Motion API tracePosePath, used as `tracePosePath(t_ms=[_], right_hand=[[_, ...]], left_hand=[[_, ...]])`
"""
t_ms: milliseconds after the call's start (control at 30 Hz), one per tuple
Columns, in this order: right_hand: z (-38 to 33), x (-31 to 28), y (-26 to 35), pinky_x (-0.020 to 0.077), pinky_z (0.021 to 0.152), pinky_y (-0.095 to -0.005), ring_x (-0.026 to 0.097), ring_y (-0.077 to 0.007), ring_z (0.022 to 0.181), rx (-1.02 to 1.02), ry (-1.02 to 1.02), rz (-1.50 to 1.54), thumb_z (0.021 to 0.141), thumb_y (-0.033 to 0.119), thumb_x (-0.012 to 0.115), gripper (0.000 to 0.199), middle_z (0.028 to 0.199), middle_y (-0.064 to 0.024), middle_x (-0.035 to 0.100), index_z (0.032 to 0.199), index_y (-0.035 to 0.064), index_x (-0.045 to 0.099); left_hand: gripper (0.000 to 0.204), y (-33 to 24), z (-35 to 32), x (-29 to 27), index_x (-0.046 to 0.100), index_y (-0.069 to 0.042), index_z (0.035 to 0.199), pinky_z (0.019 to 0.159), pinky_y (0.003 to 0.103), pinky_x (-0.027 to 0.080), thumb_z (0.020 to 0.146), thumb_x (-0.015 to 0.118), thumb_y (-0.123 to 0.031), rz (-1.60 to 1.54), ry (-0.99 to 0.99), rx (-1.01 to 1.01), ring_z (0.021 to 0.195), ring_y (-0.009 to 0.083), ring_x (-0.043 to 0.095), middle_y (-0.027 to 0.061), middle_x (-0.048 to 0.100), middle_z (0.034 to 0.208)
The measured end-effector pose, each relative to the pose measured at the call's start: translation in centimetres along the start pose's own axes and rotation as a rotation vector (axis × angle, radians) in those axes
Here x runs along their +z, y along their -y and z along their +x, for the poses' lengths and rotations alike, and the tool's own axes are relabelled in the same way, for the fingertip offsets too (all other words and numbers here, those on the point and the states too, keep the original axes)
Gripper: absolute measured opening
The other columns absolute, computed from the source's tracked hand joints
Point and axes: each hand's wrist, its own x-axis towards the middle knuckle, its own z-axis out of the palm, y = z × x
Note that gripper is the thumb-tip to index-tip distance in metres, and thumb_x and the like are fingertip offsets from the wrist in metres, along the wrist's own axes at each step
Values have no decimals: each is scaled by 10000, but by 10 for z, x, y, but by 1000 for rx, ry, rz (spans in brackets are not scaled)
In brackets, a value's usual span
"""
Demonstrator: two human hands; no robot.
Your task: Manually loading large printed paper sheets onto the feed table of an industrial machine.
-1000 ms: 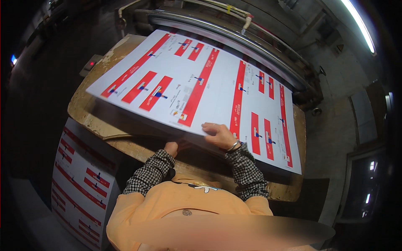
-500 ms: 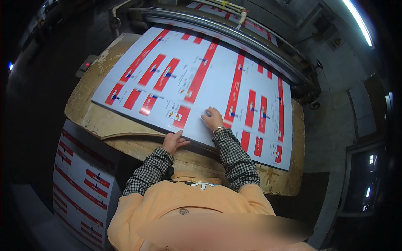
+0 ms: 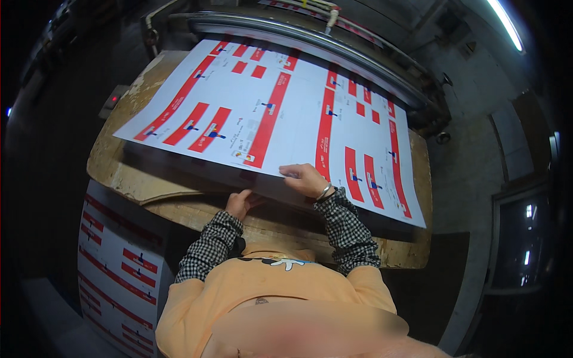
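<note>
A large white printed sheet [image 3: 298, 131] with red bars spans the worn wooden table. Its near edge is lifted and bowed, with a dark shadow below it. My right hand [image 3: 303, 179], a bangle at its wrist, pinches the middle of that near edge. Just below and to the left, my left hand [image 3: 240, 203] is near the table's front, its thumb and fingers apart and nothing seen in its grasp. Its fingertips are partly lost in shadow. The sheet's far end reaches the metal roller [image 3: 310, 45] of a machine.
The wooden table [image 3: 134, 173] has a curved front edge close to my body. A stack of similar printed sheets [image 3: 113, 262] stands low at the left. A small box with a red light [image 3: 113, 99] is by the table's left side. A wall runs along the right.
My right hand has gone from resting on the printed surface to pinching the sheet's near edge, which is now raised. My left hand has dropped slightly, off the sheet edge.
</note>
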Motion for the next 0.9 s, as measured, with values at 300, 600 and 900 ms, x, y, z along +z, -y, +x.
tracePosePath(t_ms=[300,600,900], right_hand=[[-15,33,-22,396,927,-309,479,-268,1123,-37,-44,-23,679,106,599,348,1135,-185,542,1005,-18,597],[46,23,-50,384,917,-313,492,-294,1065,80,-326,-266,648,219,637,425,1100,-170,553,1010,1,594],[4,50,-33,256,1023,-396,272,-409,1232,-105,53,-570,598,322,724,702,1305,-260,324,1185,34,468]], left_hand=[[328,8,15,-10,433,60,1133,856,489,453,851,319,-62,71,-17,4,1000,312,545,192,530,1084],[271,-6,2,11,460,49,1045,746,415,526,886,442,-170,37,-8,21,885,263,593,156,562,1002],[239,-3,-1,6,483,80,1009,738,394,530,817,505,-60,39,46,56,765,215,611,143,592,904]])
